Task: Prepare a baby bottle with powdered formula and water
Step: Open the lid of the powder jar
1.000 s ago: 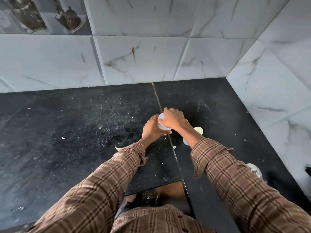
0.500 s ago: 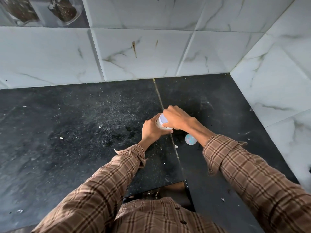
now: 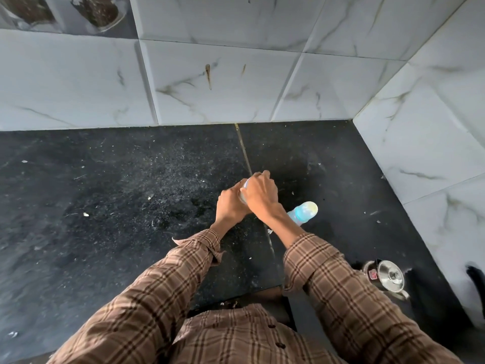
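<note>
On the black stone counter [image 3: 131, 206], both my hands close around a small white container [image 3: 244, 191] with a pale blue top; only a sliver of it shows between my fingers. My left hand [image 3: 231, 203] grips its side from the left. My right hand [image 3: 261, 193] lies over its top. Just right of my right wrist stands a baby bottle [image 3: 303, 212] with a light blue collar and a pale yellowish cap, tilted in this view. It is apart from both hands.
A small steel kettle [image 3: 391, 277] with a lid stands at the lower right, near the right wall. White marble tiles [image 3: 210, 82] close the counter at the back and right. A seam [image 3: 245, 151] runs through the counter under my hands.
Both hands stay on the container; the right hand has turned slightly over its top. The view has shifted, so the bottle shows more fully and the kettle is back in view.
</note>
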